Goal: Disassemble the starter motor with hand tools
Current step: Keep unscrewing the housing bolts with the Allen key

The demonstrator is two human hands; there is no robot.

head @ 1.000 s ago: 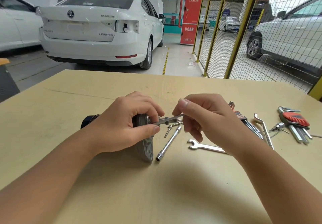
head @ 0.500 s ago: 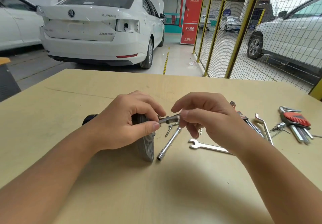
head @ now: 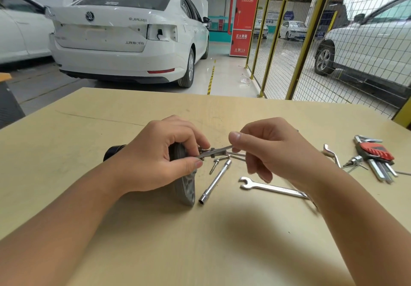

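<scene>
The starter motor (head: pixel 185 187) lies on the wooden table (head: pixel 155 230), its black body pointing left and its grey end housing facing right. My left hand (head: pixel 155 163) grips the housing from above, thumb and fingers curled round its top. A thin metal tool (head: pixel 216 152) sticks out from the housing's upper end to the right. My right hand (head: pixel 266 152) pinches that tool's far end between thumb and fingers. Much of the motor is hidden under my left hand.
A socket rod (head: pixel 214 182), a small bolt (head: pixel 216 163) and an open-end wrench (head: pixel 273 187) lie right of the motor. Farther right are a bent wrench (head: pixel 331 154) and a red hex key set (head: pixel 375 156). White cars and a yellow mesh fence (head: pixel 311 40) stand beyond the table.
My right hand has turned on the thin tool, its fingers shifting and rising slightly. My left hand stays on the housing and the motor has not moved.
</scene>
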